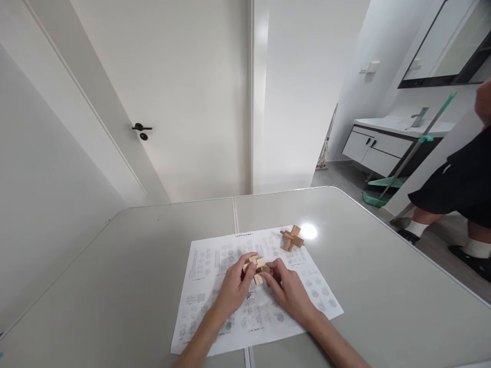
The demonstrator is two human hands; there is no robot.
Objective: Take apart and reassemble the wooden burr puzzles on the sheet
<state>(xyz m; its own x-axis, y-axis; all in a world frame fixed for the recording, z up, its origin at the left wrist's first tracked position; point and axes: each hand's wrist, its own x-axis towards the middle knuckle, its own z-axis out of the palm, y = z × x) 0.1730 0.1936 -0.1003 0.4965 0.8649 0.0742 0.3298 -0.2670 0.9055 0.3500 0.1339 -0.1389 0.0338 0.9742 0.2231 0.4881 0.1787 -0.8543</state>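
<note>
Both my hands meet over a printed instruction sheet (215,266) on the grey table (134,266). My left hand (233,289) and my right hand (288,290) pinch a small light wooden puzzle (258,267) between their fingertips, holding it just above the paper. Parts of the puzzle are hidden by my fingers. A second, assembled wooden cross puzzle (292,238) lies on the sheet's far right corner, a hand's width beyond my right hand.
A seam (235,214) runs down the middle of the table. A white door with a black handle (141,128) stands behind. Another person's legs in black shorts (452,189) are at the right, near a green broom (387,186) and a bathroom vanity (379,148).
</note>
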